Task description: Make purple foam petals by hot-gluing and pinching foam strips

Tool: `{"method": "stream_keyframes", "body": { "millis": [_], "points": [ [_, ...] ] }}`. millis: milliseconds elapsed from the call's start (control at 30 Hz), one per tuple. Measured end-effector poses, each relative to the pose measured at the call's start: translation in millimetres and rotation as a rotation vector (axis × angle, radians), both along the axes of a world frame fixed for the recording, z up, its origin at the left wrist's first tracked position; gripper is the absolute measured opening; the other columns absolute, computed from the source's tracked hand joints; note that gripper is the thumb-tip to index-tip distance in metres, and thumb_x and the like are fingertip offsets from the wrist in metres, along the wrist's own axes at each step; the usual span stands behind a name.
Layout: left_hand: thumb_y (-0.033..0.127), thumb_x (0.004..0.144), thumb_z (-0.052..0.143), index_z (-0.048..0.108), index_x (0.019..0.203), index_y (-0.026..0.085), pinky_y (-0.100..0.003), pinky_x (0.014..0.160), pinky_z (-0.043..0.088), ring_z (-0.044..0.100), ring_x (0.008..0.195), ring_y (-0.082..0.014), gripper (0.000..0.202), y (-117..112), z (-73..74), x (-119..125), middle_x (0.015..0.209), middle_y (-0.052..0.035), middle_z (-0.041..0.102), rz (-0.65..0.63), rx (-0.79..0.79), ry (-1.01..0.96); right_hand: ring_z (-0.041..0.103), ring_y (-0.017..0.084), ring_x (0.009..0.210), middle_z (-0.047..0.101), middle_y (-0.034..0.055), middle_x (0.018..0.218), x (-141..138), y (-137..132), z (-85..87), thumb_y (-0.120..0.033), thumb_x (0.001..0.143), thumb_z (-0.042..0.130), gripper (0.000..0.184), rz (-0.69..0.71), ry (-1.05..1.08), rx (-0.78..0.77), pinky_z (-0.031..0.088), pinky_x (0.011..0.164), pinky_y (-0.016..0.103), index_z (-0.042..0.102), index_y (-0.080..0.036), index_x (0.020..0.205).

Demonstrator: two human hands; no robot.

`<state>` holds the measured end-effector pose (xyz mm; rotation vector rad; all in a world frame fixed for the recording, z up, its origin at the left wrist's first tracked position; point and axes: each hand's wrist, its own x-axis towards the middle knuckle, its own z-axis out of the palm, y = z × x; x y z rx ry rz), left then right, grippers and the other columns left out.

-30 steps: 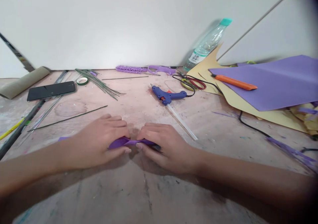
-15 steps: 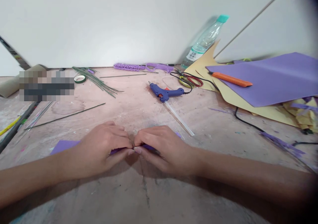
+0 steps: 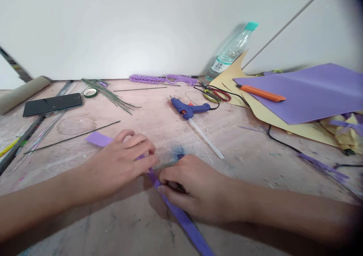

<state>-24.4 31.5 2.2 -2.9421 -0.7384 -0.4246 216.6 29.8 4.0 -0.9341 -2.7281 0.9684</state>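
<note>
A long purple strip (image 3: 185, 220), paper or foam, runs diagonally under and between both hands. Its wide end shows beyond my left hand (image 3: 124, 159), and the other end leaves the bottom of the view. My left fingers are curled around the upper part of the strip, thumb side towards the middle. Lower down, my right hand (image 3: 195, 188) pinches the strip between thumb and bent forefinger; its other fingers are folded and partly hidden. In front of the hands lies a blue glue gun (image 3: 190, 107) with a clear glue stick in it.
Purple sheet (image 3: 309, 93) and yellow sheet (image 3: 306, 132) lie right, under an orange cutter (image 3: 262, 93). A bottle (image 3: 232, 53) leans on the wall. Green wires (image 3: 110, 95), a tape roll (image 3: 90, 93), a phone (image 3: 53, 104) and a cardboard tube (image 3: 24, 95) are at left. Scissors (image 3: 219, 94) lie behind.
My hands have moved apart from their meeting point, the right one lower and towards me. The purple strip has swung to a diagonal, and much more of it shows.
</note>
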Motion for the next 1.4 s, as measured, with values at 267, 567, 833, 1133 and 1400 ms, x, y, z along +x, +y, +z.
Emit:
{"method": "stream_keyframes", "body": {
  "millis": [267, 567, 833, 1133, 1400],
  "points": [
    [0.016, 0.104, 0.045, 0.066, 0.106, 0.016, -0.037, 0.069, 0.043, 0.059, 0.079, -0.0231, 0.021, -21.9, -19.7, 12.6, 0.090, -0.0061, 0.069, 0.091, -0.101, -0.182, 0.040, 0.009, 0.051, 0.051, -0.0053, 0.055, -4.9, -19.2, 3.2, -0.021, 0.095, 0.060, 0.032, -0.200, 0.056, -0.232, 0.026, 0.048, 0.024, 0.055, -0.017, 0.064],
    [0.015, 0.100, 0.049, 0.062, 0.107, 0.017, -0.043, 0.075, 0.045, 0.061, 0.088, -0.0271, 0.015, -34.7, -21.2, 3.5, 0.099, -0.0088, 0.069, 0.088, -0.178, -0.153, 0.060, 0.036, 0.121, 0.068, 0.0165, 0.122, 42.8, 89.7, 11.5, -0.016, 0.085, 0.055, 0.031, -0.477, -0.112, 0.686, 0.049, 0.098, 0.047, 0.066, -0.016, 0.113],
    [0.040, 0.101, 0.056, 0.049, 0.143, 0.016, -0.056, 0.107, 0.043, 0.050, 0.136, -0.0380, 0.050, -32.5, -24.0, -3.5, 0.153, -0.0203, 0.052, 0.234, -0.174, -0.092, 0.064, 0.032, 0.108, 0.070, 0.0148, 0.113, 83.5, 146.5, 0.8, -0.017, 0.084, 0.061, 0.026, -0.308, -0.222, 0.532, 0.047, 0.097, 0.045, 0.068, -0.016, 0.109],
    [0.063, 0.098, 0.052, 0.038, 0.157, 0.010, -0.058, 0.126, 0.024, 0.018, 0.162, -0.0346, 0.081, -24.0, -26.8, -13.1, 0.173, -0.0201, 0.022, 0.242, -0.173, 0.000, 0.055, 0.024, 0.088, 0.062, 0.0144, 0.104, 102.6, 136.3, -3.2, -0.013, 0.073, 0.070, 0.027, -0.686, -0.059, 0.529, 0.043, 0.082, 0.042, 0.061, -0.019, 0.098],
    [0.070, 0.091, 0.058, 0.039, 0.158, 0.015, -0.061, 0.127, 0.019, 0.034, 0.156, -0.0372, 0.088, -24.0, -27.6, -14.1, 0.169, -0.0151, 0.036, 0.255, -0.228, -0.010, 0.060, 0.020, 0.071, 0.064, 0.0030, 0.081, 74.9, 68.4, 0.1, -0.023, 0.079, 0.064, 0.015, -0.615, 0.375, 0.378, 0.049, 0.065, 0.034, 0.059, -0.024, 0.093]
  ]
}}
